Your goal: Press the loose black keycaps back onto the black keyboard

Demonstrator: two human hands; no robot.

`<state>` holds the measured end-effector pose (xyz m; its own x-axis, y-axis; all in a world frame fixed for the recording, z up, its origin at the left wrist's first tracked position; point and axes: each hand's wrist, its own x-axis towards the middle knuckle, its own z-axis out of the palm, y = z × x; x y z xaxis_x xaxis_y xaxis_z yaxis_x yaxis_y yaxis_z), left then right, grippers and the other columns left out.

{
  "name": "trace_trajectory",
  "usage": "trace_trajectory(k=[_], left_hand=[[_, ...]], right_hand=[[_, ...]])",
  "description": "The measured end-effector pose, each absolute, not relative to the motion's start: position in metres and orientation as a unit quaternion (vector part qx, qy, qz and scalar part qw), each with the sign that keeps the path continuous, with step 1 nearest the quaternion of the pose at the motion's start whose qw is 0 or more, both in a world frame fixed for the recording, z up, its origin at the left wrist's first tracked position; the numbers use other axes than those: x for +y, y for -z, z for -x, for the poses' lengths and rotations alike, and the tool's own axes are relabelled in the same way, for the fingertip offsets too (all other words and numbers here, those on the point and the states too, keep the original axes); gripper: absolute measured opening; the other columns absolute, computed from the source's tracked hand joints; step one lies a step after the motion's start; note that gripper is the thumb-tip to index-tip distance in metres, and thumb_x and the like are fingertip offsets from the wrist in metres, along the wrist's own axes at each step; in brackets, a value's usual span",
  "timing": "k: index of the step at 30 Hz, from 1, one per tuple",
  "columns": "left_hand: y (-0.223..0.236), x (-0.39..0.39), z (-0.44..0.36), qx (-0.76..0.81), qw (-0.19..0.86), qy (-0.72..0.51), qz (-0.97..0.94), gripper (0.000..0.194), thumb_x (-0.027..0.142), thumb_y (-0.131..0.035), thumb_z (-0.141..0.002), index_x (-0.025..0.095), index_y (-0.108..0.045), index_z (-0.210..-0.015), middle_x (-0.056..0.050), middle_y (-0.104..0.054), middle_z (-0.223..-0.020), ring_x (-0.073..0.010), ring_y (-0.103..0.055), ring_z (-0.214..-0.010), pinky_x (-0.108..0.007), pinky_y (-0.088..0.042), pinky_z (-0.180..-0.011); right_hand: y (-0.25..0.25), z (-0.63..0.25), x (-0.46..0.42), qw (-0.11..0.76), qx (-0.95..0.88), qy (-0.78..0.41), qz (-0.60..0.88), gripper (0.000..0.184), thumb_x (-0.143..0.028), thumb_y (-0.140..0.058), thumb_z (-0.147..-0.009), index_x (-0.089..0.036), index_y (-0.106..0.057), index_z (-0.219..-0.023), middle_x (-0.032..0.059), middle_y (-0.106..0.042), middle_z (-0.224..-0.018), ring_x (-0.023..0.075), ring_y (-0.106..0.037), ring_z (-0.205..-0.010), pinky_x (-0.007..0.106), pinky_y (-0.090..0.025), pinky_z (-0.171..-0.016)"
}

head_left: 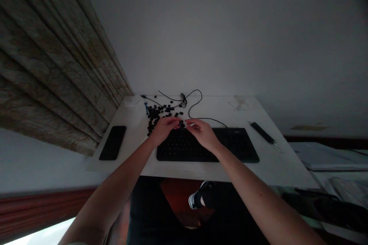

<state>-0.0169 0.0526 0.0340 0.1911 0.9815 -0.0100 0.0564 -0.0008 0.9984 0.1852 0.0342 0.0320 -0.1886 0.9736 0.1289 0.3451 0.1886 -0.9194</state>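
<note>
A black keyboard [230, 145] lies on a white table [184, 168] in front of me. My left hand [163, 129] and my right hand [202, 132] meet above the keyboard's far edge. Their fingertips are pinched together around a small black keycap [181, 123] held between them. A pile of loose black keycaps [156, 115] lies just beyond my left hand. The keyboard's black cable [191, 103] loops across the back of the table.
A black phone [113, 142] lies face down at the table's left. A thin black tool [262, 132] lies at the right. A patterned curtain [57, 76] hangs on the left. Papers [330, 157] sit on a surface to the right.
</note>
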Motion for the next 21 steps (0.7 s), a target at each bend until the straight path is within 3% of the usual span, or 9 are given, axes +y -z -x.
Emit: trace_trajectory(k=[6, 15, 18, 21], left_hand=[[-0.028, 0.017, 0.014, 0.464, 0.546, -0.446, -0.536, 0.013, 0.026, -0.067, -0.084, 0.019, -0.076, -0.091, -0.005, -0.074, -0.089, -0.0159, -0.067, -0.075, -0.033, -0.054, -0.079], [-0.019, -0.006, 0.016, 0.496, 0.506, -0.418, -0.568, 0.021, 0.033, -0.060, -0.090, 0.018, -0.067, -0.104, -0.001, -0.070, -0.081, -0.0126, -0.065, -0.069, -0.027, -0.055, -0.069], [-0.019, -0.006, 0.023, 0.507, 0.444, -0.412, -0.613, 0.023, 0.033, -0.053, -0.095, 0.019, -0.068, -0.104, -0.002, -0.071, -0.083, -0.0146, -0.067, -0.071, -0.029, -0.056, -0.070], [-0.011, -0.002, 0.037, 0.532, 0.302, -0.427, -0.665, 0.019, 0.028, -0.052, -0.096, 0.020, -0.069, -0.100, -0.005, -0.072, -0.093, -0.0179, -0.068, -0.087, -0.034, -0.055, -0.086]], right_hand=[[-0.024, -0.165, 0.023, 0.388, -0.646, -0.485, 0.443, 0.024, -0.037, -0.063, -0.085, -0.021, -0.073, -0.100, 0.0037, -0.072, -0.083, 0.0157, -0.064, -0.066, 0.028, -0.053, -0.061], [-0.022, -0.157, 0.008, 0.353, -0.582, -0.568, 0.463, 0.020, -0.035, -0.072, -0.078, -0.015, -0.072, -0.082, 0.0026, -0.071, -0.071, 0.0120, -0.062, -0.057, 0.025, -0.052, -0.058], [-0.025, -0.156, 0.009, 0.366, -0.474, -0.647, 0.472, 0.020, -0.033, -0.077, -0.073, -0.014, -0.071, -0.075, 0.0035, -0.069, -0.070, 0.0123, -0.064, -0.061, 0.026, -0.056, -0.062], [-0.027, -0.157, 0.012, 0.383, -0.393, -0.696, 0.463, 0.020, -0.029, -0.082, -0.067, -0.013, -0.071, -0.075, 0.0042, -0.070, -0.072, 0.0125, -0.065, -0.063, 0.027, -0.059, -0.064]])
